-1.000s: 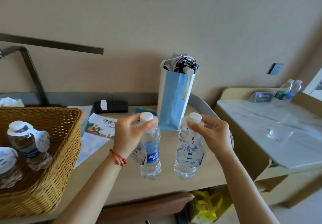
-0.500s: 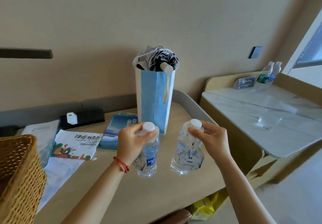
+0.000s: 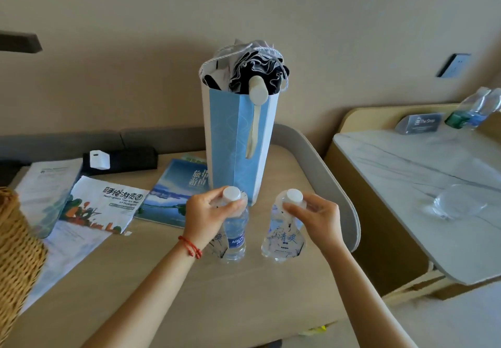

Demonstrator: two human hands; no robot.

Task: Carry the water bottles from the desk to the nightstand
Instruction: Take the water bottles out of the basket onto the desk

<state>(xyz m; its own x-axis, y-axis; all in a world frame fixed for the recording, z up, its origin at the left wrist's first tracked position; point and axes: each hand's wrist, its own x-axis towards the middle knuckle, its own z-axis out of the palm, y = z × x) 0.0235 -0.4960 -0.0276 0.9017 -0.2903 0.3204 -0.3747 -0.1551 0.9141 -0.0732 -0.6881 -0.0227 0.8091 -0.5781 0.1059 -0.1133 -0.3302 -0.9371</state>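
Observation:
My left hand [image 3: 207,213] grips the neck of a clear water bottle with a blue label [image 3: 235,235], just under its white cap. My right hand [image 3: 315,217] grips the neck of a second clear water bottle with blue characters [image 3: 283,239] in the same way. Both bottles hang upright over the tan desk [image 3: 189,301], just in front of a tall blue paper bag [image 3: 238,147]. Whether their bases touch the desk I cannot tell. A marble-topped nightstand [image 3: 401,185] stands to the right of the desk.
The bag holds a folded dark umbrella [image 3: 257,76]. Brochures [image 3: 108,204] and a black power strip [image 3: 122,159] lie on the desk's left. A wicker basket [image 3: 16,252] sits at the left edge. On the nightstand are a glass [image 3: 458,204], a sign [image 3: 418,124] and two bottles [image 3: 474,110].
The view has swung right, so the basket has slid almost out of frame. Both hands, with the bottles, have come lower toward the desk in front of the bag.

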